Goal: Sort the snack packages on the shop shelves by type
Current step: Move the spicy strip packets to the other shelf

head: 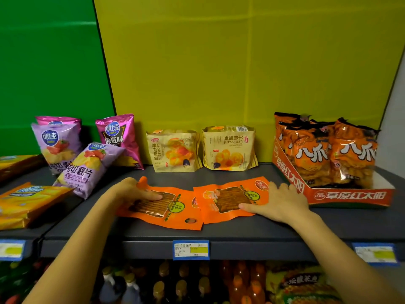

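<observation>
Two flat orange snack packets lie side by side at the front of the dark grey shelf. My left hand grips the left orange packet at its upper left corner, thumb on top. My right hand rests on the right edge of the right orange packet, thumb pressing its lower right corner. Behind them stand two beige croissant bags, the left croissant bag and the right croissant bag, against the yellow back wall.
Purple and pink crisp bags stand and lean at the left. Yellow cracker packs lie at the far left. An orange display carton with orange snack bags fills the right. Price tags line the shelf edge; bottles stand on the shelf below.
</observation>
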Demonstrator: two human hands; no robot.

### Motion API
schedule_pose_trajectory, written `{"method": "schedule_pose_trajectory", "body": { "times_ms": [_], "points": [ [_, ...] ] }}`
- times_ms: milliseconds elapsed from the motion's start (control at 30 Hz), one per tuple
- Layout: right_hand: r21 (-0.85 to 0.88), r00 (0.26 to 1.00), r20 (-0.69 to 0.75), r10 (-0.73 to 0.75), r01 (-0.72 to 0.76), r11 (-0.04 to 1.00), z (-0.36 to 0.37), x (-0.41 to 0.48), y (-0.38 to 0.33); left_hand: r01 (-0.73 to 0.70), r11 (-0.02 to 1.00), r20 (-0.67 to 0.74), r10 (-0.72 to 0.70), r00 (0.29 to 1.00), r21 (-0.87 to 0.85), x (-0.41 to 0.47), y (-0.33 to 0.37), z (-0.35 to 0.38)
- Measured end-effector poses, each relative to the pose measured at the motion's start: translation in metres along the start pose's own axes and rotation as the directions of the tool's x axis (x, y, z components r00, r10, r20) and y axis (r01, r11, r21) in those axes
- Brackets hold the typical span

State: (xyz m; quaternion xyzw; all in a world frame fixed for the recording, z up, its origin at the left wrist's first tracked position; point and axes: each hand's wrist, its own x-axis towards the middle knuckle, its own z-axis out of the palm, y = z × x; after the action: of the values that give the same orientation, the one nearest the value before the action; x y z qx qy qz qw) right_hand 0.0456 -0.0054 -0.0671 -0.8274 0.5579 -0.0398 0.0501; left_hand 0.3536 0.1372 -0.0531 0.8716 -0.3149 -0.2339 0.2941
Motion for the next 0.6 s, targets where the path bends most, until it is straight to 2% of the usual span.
{"method": "schedule_pose_trajectory", "body": {
  "times_ms": [100, 167, 233, 300, 333, 400, 500, 567, 600],
  "points": [
    [0.215, 1.0, 0.017, -0.004, 0.0, 0.977, -0.003, 0.005, 0.001, -0.021, 0.997, 0.116, 0.03, 0.993, -0.072, 0.017, -0.016, -0.008],
    [0.359, 1.0, -0.03, -0.007, 0.017, 0.933, -0.006, 0.007, 0.003, -0.044, 0.984, 0.175, 0.074, 0.982, -0.17, 0.01, -0.019, -0.012],
    [0.474, 0.997, -0.08, 0.016, 0.024, 0.88, -0.008, 0.009, 0.005, -0.062, 0.957, 0.185, 0.119, 0.975, -0.285, -0.005, -0.018, -0.014],
    [0.638, 0.994, -0.083, 0.064, 0.003, 0.77, -0.009, 0.01, 0.007, -0.063, 0.912, 0.15, 0.134, 0.98, -0.405, -0.011, -0.024, -0.015],
    [0.752, 0.995, -0.054, 0.082, -0.014, 0.659, -0.009, 0.012, 0.008, -0.059, 0.888, 0.103, 0.118, 0.988, -0.456, -0.011, -0.028, -0.016],
    [0.942, 0.998, 0.04, 0.056, -0.056, 0.33, -0.008, 0.012, 0.008, -0.047, 0.831, 0.0, 0.056, 0.998, -0.554, -0.013, -0.039, -0.017],
    [0.991, 0.994, 0.111, 0.025, -0.109, -0.083, -0.004, 0.016, 0.001, -0.04, 0.736, -0.09, -0.029, 0.996, -0.675, -0.022, -0.05, -0.021],
    [0.964, 0.995, 0.094, 0.017, -0.087, -0.252, -0.002, 0.019, -0.007, -0.058, 0.649, -0.143, -0.079, 0.987, -0.758, -0.033, -0.056, -0.023],
    [0.96, 0.998, 0.063, 0.02, -0.055, -0.273, -0.002, 0.02, -0.013, -0.08, 0.598, -0.166, -0.091, 0.982, -0.798, -0.041, -0.058, -0.023]
  ]
}}
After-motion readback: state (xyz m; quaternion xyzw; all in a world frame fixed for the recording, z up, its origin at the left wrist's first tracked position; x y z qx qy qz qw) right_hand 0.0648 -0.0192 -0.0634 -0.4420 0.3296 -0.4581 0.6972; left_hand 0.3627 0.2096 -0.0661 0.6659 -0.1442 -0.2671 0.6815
